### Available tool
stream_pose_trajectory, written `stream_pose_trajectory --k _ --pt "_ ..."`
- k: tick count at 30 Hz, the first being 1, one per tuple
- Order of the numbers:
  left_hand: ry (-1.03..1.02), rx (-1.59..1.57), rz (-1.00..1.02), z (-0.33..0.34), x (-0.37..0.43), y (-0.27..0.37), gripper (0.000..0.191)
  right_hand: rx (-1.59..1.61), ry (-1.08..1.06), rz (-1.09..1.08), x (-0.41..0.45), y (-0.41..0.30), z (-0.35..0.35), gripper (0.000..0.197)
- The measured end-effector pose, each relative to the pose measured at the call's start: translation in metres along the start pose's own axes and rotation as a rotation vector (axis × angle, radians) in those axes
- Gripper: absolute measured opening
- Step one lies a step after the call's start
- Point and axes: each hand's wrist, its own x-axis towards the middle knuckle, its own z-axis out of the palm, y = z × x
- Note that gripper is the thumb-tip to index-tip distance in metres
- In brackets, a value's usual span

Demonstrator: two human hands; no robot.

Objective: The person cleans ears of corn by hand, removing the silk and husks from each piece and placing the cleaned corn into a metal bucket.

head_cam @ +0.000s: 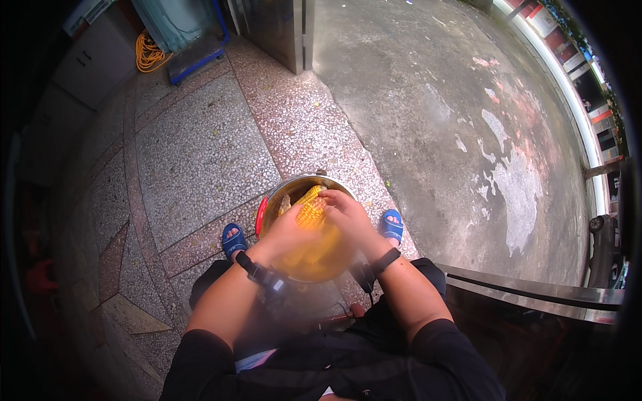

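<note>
A round metal pot [273, 195] with a red side handle [261, 215] is between my feet. Inside it are yellow corn cobs [314, 191]; a smeared patch blurs the lower part of the pot. My left hand [290, 231] and my right hand [347, 214] are over the pot, closed around the sides of one corn cob [311, 213]. This cob has a paler, reddish patch near its upper end. The right fingertips touch that end, while the left fingers are partly hidden and blurred.
Blue slippers [233, 240] are on my feet on terrazzo floor [210, 145]. A metal door [271, 30], a blue-edged platform trolley [195, 57] and a coiled orange cable [148, 52] stand farther off. Rough concrete [411, 135] lies right; a metal rail [526, 293] runs at lower right.
</note>
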Motion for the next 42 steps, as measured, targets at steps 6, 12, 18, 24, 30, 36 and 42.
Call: stream_pose_trajectory --k 6,12,18,24,30,36,42 --pt "-0.004 -0.031 0.005 -0.001 0.002 -0.004 0.061 0.042 -0.014 -0.01 0.003 0.009 -0.001 0.042" --pt "-0.011 -0.132 0.026 0.001 0.001 -0.004 0.065 0.136 -0.043 0.003 0.005 0.012 -0.002 0.043" --pt "-0.01 -0.115 0.024 0.002 -0.001 0.001 0.066 0.138 -0.049 -0.015 0.005 0.013 -0.003 0.041" --pt "-0.018 -0.112 -0.006 0.003 -0.003 0.007 0.066 0.113 -0.035 -0.04 0.005 0.011 -0.002 0.037" --pt "-0.02 -0.121 -0.016 0.003 -0.005 0.009 0.065 0.103 -0.024 -0.009 0.004 0.007 -0.001 0.034" --pt "-0.02 -0.102 -0.017 0.002 -0.004 0.005 0.064 0.113 -0.016 -0.02 0.006 0.013 -0.001 0.034" --pt "-0.032 -0.094 0.0 0.0 -0.002 0.002 0.064 0.124 -0.007 -0.012 0.006 0.014 0.0 0.036"
